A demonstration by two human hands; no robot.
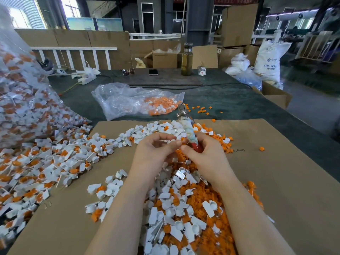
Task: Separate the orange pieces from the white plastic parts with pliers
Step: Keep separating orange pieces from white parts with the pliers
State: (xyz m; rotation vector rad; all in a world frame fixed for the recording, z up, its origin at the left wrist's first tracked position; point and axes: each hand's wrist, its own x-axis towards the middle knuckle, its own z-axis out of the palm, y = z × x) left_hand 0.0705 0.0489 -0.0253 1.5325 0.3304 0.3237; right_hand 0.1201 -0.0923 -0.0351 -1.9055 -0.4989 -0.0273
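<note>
While the right hand (206, 153) grips the pliers (187, 129) by their wrapped handles, metal head pointing up and away, the left hand (156, 150) pinches a small white plastic part (170, 141) just beside the pliers, its fingertips meeting those of the right hand. Below the pliers, between both forearms, lies a heap of orange pieces (207, 234) mixed with emptied white parts. Left of the pliers, unseparated parts (46, 162) spill from a large clear bag (24, 100) onto the cardboard sheet (276, 181). Beyond the pliers, a smaller clear bag (132, 100) lies on the dark green surface (230, 96), with a bottle (187, 59) farther back.
</note>
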